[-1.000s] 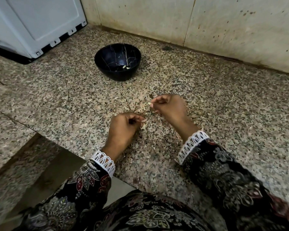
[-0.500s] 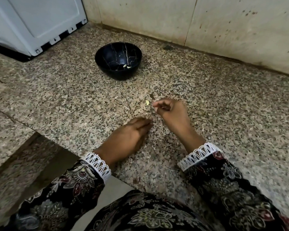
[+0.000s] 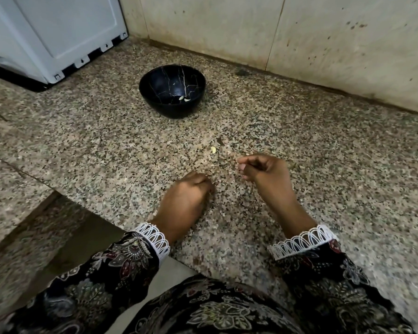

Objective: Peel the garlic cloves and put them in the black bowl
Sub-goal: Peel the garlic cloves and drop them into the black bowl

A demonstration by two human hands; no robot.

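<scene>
One garlic clove [image 3: 213,149] lies loose on the granite counter [image 3: 82,150], just beyond the right hand [image 3: 263,173], whose fingers curl narrowly; contents cannot be told. Left hand [image 3: 187,197] rests curled. Pinch the clove firmly, then carry it to the black bowl [image 3: 173,90], which holds two cloves.

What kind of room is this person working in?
Probably a home kitchen: a speckled granite counter runs along a stained tiled wall, a white appliance stands in the corner, and a black bowl holds garlic pieces.
</scene>
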